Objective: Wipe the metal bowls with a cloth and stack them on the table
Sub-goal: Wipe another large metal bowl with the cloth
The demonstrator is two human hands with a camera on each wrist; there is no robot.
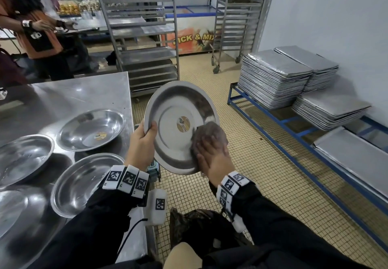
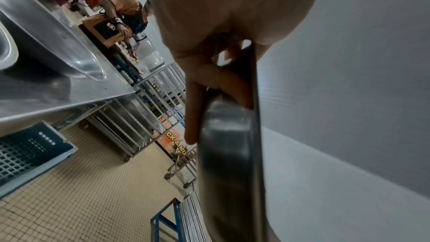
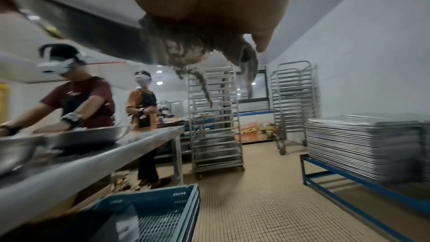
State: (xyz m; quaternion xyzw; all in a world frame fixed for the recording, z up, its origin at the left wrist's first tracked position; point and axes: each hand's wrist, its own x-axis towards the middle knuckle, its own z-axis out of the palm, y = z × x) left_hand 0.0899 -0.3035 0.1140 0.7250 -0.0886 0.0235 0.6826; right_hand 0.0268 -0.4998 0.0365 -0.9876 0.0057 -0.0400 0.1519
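Observation:
I hold a shallow metal bowl (image 1: pixel 178 109) tilted up in front of me, its inside with a round label facing me. My left hand (image 1: pixel 148 130) grips its left rim, thumb inside and fingers behind; in the left wrist view the bowl (image 2: pixel 232 154) is edge-on in the left hand (image 2: pixel 223 87). My right hand (image 1: pixel 212 153) lies flat on a grey-brown cloth (image 1: pixel 210 132) and presses it against the bowl's lower right inner wall. The cloth (image 3: pixel 197 49) hangs frayed under the palm. Several more metal bowls (image 1: pixel 91 130) lie separately on the steel table (image 1: pixel 84 88) at my left.
Tall wheeled tray racks (image 1: pixel 144 38) stand beyond the table. Stacks of baking trays (image 1: pixel 273 80) rest on a blue frame along the right wall. A blue crate (image 3: pixel 163 213) sits under the table edge. Other people (image 1: pixel 31 17) work at the far left. A dark bag (image 1: pixel 195 226) lies by my feet.

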